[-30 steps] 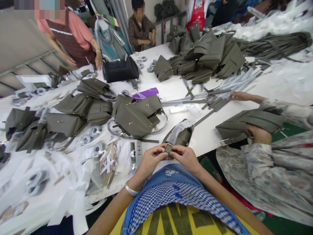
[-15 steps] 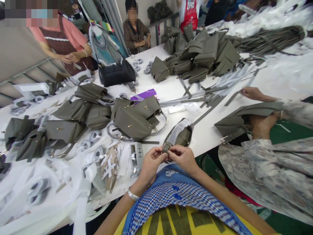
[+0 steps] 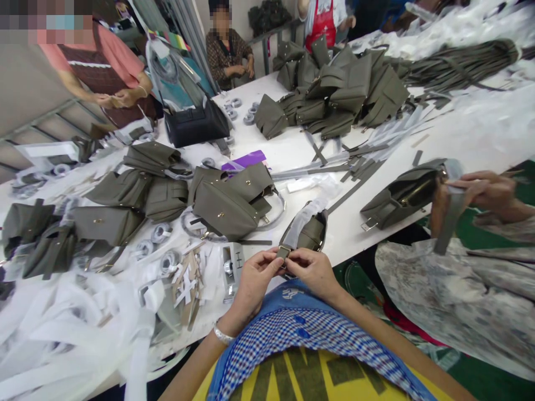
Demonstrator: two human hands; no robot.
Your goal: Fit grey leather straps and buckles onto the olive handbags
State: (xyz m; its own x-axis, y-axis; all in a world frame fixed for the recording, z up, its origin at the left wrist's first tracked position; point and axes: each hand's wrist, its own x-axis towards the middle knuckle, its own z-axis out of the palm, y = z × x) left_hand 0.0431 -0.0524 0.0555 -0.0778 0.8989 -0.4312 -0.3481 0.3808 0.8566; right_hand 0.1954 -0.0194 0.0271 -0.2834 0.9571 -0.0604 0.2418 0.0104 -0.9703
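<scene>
At the table's near edge lies a small olive bag (image 3: 314,231), its strap wrapped in clear plastic. The olive strap end (image 3: 283,252) with a metal buckle sits between my hands. My left hand (image 3: 259,275) pinches it from the left, thumb and fingertips together. From the right, my right hand (image 3: 313,271) pinches the same strap end beside the buckle. The fingertips of both hands nearly meet there. Just left of my hands stands a grey tape dispenser (image 3: 230,273).
Olive bags (image 3: 228,209) lie ahead and left, with a larger pile (image 3: 334,89) farther back. White wrapping strips (image 3: 96,317) cover the near left. At right, a co-worker's hands (image 3: 485,195) hold a strap beside another bag (image 3: 401,192). A black bag (image 3: 196,122) stands behind.
The co-worker's bag at right has turned and shifted on the table, and the co-worker's hands have come together around a strap. Between my fingers, the strap end has tilted slightly, showing more buckle.
</scene>
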